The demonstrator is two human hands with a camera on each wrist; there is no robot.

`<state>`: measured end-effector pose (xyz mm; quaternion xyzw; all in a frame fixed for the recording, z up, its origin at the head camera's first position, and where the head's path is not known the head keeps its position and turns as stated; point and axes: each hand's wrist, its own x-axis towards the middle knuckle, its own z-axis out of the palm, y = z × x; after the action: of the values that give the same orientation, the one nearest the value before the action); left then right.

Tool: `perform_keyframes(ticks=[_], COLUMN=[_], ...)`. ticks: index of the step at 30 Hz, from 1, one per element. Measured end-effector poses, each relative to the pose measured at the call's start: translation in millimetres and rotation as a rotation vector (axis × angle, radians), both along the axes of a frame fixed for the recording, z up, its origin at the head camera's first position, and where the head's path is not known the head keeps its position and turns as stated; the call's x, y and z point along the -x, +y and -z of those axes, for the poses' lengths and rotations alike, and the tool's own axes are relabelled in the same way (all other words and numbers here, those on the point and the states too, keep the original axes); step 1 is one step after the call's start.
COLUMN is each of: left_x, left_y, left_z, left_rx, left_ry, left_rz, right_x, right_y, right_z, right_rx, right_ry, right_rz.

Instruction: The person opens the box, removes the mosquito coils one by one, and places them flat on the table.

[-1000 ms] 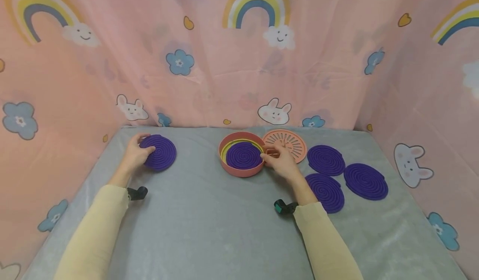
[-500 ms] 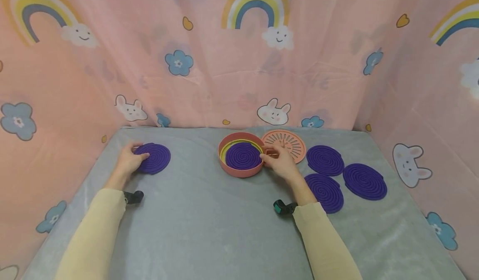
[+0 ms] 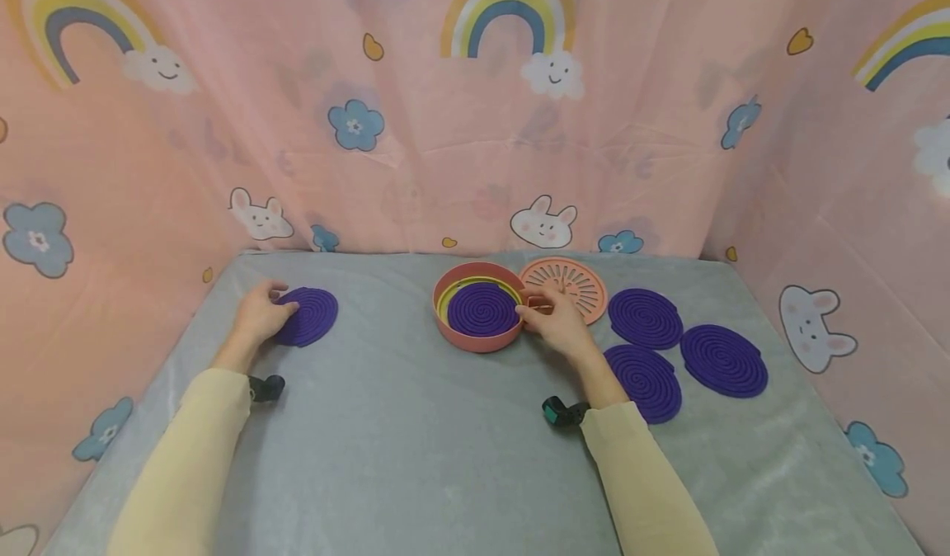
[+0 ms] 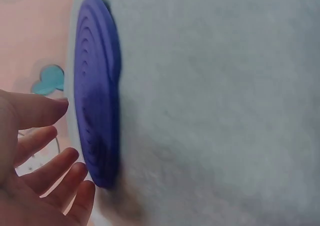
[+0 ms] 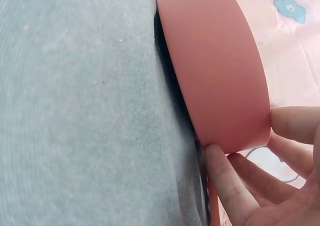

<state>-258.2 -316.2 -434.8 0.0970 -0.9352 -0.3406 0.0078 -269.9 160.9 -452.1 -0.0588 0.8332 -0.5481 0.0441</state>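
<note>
At the left of the table lies a purple mosquito coil (image 3: 315, 317), flat on the cloth. My left hand (image 3: 260, 317) is beside its left edge; in the left wrist view the fingers are loosely bent and hold nothing, with a narrow gap between the thumb and the coil (image 4: 97, 86). A round pink mosquito coil box (image 3: 478, 343) stands near the middle, a yellow ring and another purple coil (image 3: 484, 310) inside it. My right hand (image 3: 560, 321) grips the right side of this box, its fingers against the wall (image 5: 215, 71) and rim.
A slotted orange lid (image 3: 582, 288) lies behind my right hand, close to the box. Farther right lie three more purple coils (image 3: 646, 318), one of them partly behind my right forearm. A pink patterned curtain (image 3: 408, 185) borders the grey table (image 3: 416, 457).
My left hand has lowered the purple coil flat onto the table, slightly left and nearer, and let go of it. My right hand stays at the box.
</note>
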Motion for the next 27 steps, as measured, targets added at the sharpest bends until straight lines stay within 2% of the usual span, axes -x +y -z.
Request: perform_keyframes(ticks=[4,9,17,27], left_x=[0.6,1.5,7.4,4.3], left_y=[9.1,25.9,55.6,99.8], left_z=[-6.9,-16.0,-22.7,-32.9], left_rx=[0.043,0.039,0.034,-0.060], left_ry=[0.013,0.048,0.108,0.133], left_rz=[0.025,0.057,0.157,0.258], right_x=[-0.1,0.2,-0.4,-1.3], right_y=[0.2,0.2,0.3,-1.4], right_z=[-0.9,-1.6,-2.0,-1.1], right_rx=[-0.008,-0.014,-0.021,-0.016], right_ry=[0.002,0.009,0.000,-0.014], right_rz=[-0.001,-0.001,0.010,0.022])
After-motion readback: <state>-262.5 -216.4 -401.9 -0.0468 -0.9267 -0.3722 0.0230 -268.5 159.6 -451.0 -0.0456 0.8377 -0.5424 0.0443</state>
